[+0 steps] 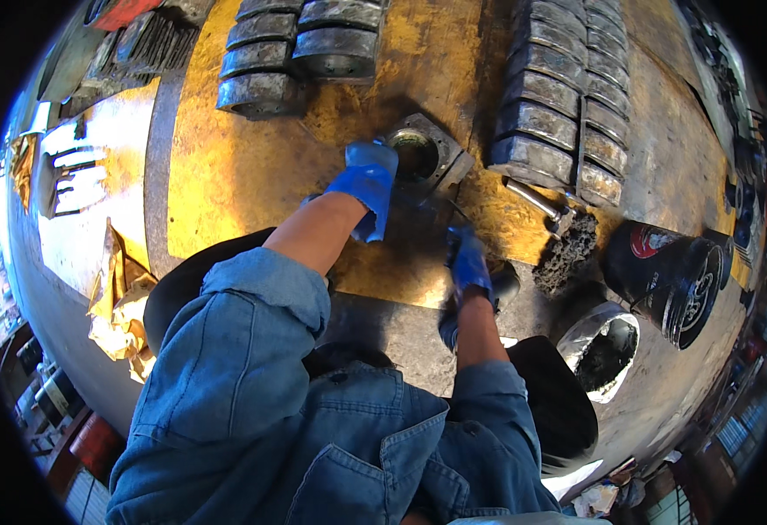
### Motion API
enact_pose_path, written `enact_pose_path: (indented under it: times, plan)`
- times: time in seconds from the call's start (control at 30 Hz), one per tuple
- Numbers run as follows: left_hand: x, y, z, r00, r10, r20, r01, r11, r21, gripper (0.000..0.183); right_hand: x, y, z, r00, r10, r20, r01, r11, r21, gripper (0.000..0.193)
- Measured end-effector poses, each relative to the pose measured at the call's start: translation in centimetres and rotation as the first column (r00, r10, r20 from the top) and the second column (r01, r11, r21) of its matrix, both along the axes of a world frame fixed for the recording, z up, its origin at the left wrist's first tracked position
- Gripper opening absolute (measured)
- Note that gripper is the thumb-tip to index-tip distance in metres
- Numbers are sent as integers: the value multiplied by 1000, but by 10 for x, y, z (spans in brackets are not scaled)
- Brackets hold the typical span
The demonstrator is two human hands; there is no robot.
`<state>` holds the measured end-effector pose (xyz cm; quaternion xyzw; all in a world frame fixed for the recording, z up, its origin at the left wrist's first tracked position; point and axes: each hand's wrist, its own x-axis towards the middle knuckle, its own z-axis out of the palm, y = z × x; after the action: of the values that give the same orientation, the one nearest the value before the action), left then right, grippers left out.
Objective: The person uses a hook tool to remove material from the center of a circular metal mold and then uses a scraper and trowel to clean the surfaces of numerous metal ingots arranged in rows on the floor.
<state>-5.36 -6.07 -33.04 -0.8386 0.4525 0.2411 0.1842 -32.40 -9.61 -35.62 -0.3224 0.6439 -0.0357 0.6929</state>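
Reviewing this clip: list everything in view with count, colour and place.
metal block with round bore: one, grey, centre
curved metal parts: two groups, many pieces, grey, top centre and upper right
work surface: one, worn yellow, beneath them
metal rod: one, silver, right of block
shaggy clump: one, dark, by rod
bucket: one, black, right
open container: one, pale, dark contents, lower right
crumpled sheet: one, yellow, left
rim clutter: uncountable, mixed colours
left hand: one, blue-gloved, at block's left
right hand: one, blue-gloved, below block; grip unclear
sleeves: two, blue denim, bottom
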Motion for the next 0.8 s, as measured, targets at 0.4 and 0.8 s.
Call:
enact_pose_path:
  times: [0.4, 0.8]
  plan:
    - [3, -8, 11, 999, 12, -45, -12, 1000, 1, 36, 20, -12, 7, 1000, -26, 17, 25, 999, 42, 42]
    - [4, -6, -4, 999, 34, 3, -34, 999, 6, 37, 22, -12, 12, 993, -47, 105, 39, 996, 77, 40]
